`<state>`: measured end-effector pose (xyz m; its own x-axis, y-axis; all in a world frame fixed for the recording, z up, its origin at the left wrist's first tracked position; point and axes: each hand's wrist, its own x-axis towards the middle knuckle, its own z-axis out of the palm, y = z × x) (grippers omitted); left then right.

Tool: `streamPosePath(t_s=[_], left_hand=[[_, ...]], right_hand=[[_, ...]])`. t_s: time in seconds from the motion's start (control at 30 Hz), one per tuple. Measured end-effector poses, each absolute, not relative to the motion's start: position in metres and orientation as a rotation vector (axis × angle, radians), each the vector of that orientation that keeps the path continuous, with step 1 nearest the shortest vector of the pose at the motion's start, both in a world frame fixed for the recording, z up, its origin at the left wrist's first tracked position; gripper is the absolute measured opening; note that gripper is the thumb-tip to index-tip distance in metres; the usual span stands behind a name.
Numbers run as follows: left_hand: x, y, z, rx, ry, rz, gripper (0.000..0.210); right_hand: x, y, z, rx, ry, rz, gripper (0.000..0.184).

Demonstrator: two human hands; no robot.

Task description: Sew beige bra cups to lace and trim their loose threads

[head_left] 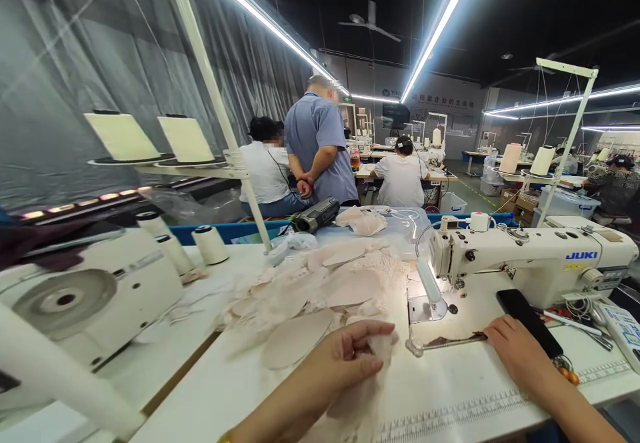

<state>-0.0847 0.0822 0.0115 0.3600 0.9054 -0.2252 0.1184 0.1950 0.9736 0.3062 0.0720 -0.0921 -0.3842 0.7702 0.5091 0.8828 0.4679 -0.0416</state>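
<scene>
My left hand (353, 356) is in front of the fabric pile, thumb and fingers closed on a sheer beige piece of lace fabric (357, 406) that hangs toward the table's front edge. Just beyond it, a heap of pale beige lace pieces (350, 286) with oval cup shapes covers the middle of the table. My right hand (520, 353) lies palm down at the front edge of the sewing machine's bed plate, fingers outstretched, holding nothing that shows. A black phone (530, 323) is beside it. The white sewing machine (530, 256) stands behind, its lamp lighting the needle area.
Another machine (85, 296) fills the left, with thread cones (210, 244) beside it. Scissors (583, 329) and an orange-beaded trinket (567, 373) lie at right. A ruler strip (450, 416) runs along the front. Behind the table, a person in blue (317, 139) stands near seated workers.
</scene>
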Motion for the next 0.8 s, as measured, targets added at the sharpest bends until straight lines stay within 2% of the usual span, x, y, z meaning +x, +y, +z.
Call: streamPosePath(t_s=[0.17, 0.23, 0.3, 0.43, 0.8], left_hand=[[-0.056, 0.089, -0.001, 1.305, 0.996, 0.631, 0.081], [-0.052, 0.09, -0.001, 1.306, 0.971, 0.612, 0.084], [-0.051, 0.091, -0.001, 1.309, 0.96, 0.603, 0.085], [-0.05, 0.091, -0.002, 1.326, 0.99, 0.594, 0.082], [-0.048, 0.091, -0.003, 1.358, 0.997, 0.595, 0.085]], right_hand=[[0.242, 0.048, -0.063, -1.421, -2.205, -0.154, 0.022], [0.216, 0.038, -0.049, -1.323, -2.238, -0.028, 0.009], [0.194, 0.034, -0.04, -1.222, -2.234, -0.139, 0.004], [0.17, 0.042, -0.04, -1.159, -2.146, -0.512, 0.02], [0.155, 0.048, -0.046, -1.094, -2.12, -0.54, 0.024]])
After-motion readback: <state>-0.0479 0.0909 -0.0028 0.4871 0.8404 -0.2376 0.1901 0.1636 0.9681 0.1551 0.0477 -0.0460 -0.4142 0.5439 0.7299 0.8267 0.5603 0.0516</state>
